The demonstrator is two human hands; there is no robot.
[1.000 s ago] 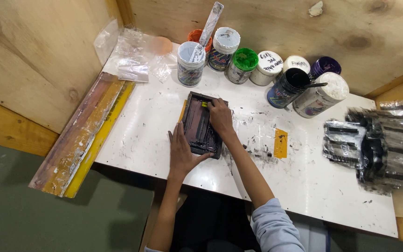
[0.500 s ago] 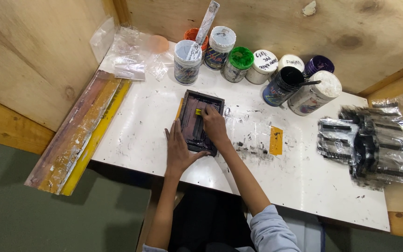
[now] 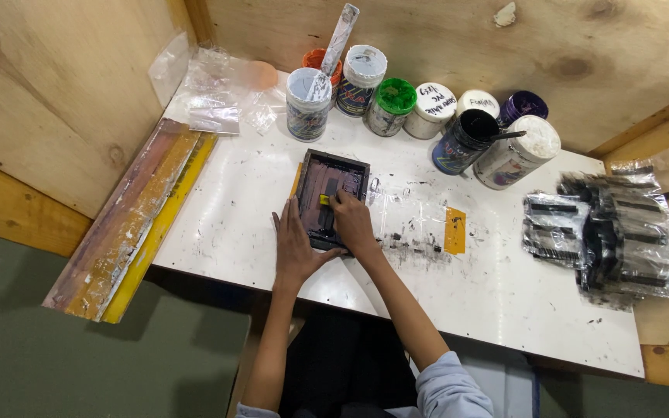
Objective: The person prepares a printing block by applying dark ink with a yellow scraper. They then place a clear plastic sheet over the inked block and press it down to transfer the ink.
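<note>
Pulling ink across the small screen frame (image 3: 331, 197)
My left hand (image 3: 297, 246) is pressing flat, steadying it; my right hand (image 3: 352, 222) is gripping the yellow squeegee (image 3: 324, 200)

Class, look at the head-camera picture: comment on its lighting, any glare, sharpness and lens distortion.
Head view: even, soft light; faint sheen on the clear film beside the dark frame; mild wide-angle bending at the edges; left hand and right hand sharp, without motion blur; only soft shadow under the hands on the white table.
</note>
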